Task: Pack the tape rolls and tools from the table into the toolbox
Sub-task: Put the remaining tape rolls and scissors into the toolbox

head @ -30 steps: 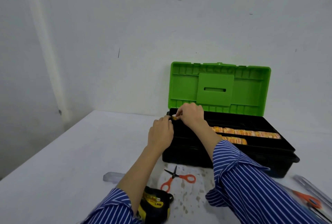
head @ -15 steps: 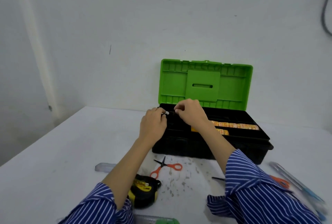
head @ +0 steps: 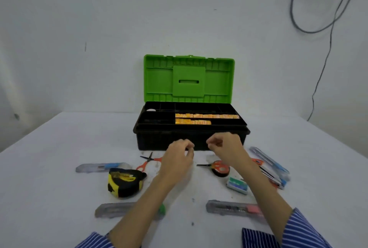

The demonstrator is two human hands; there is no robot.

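Both hands have drawn back from the ribbed plastic toolbox, left hand and right hand loosely curled, empty.

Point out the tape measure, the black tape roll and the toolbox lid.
tape measure [head: 124, 183], head view, yellow-and-black case side
black tape roll [head: 220, 168], head view, its top face
toolbox lid [head: 188, 80], head view, inner centre panel

The toolbox, black with a green lid raised upright, is seen at the frame's centre; orange strips are laid in its tray. Below it, a black-and-yellow tape measure, orange-handled scissors, a black tape roll and several clear utility knives are spread flat across the lower frame.
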